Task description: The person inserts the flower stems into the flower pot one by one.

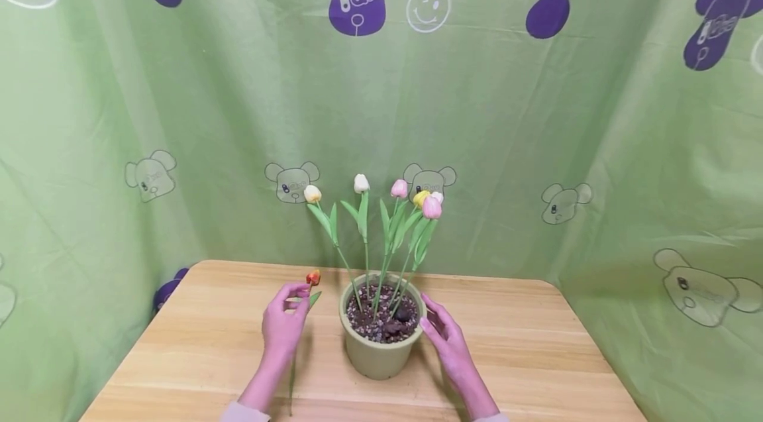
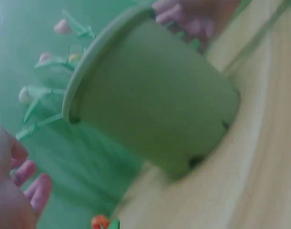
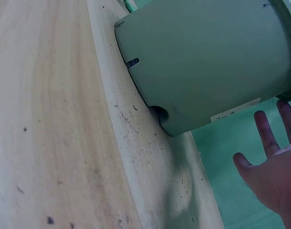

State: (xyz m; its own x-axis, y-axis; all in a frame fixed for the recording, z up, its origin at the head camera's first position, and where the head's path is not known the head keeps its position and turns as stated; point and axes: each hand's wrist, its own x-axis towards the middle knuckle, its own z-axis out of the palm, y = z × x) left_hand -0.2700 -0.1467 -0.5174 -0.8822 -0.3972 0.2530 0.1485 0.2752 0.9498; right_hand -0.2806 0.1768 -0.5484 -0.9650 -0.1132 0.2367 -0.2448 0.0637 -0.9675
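A green plastic flowerpot (image 1: 378,357) filled with dark soil (image 1: 381,322) stands upright on the table. Several artificial tulips (image 1: 399,189) in white, pink and yellow rise from the soil. My left hand (image 1: 285,321) hovers left of the pot, fingers loosely bent, above a red-orange tulip (image 1: 312,277). In the left wrist view this red-orange tulip (image 2: 100,221) appears lower than the fingers (image 2: 39,193), apart from them. At the pot's right side is my right hand (image 1: 450,342), fingers spread by the rim. The right wrist view shows fingertips (image 3: 281,106) at the rim's underside.
The wooden table (image 1: 512,342) carries dark soil crumbs (image 3: 131,124) near the pot's base. A green printed curtain (image 1: 477,110) hangs close behind the table and along both sides.
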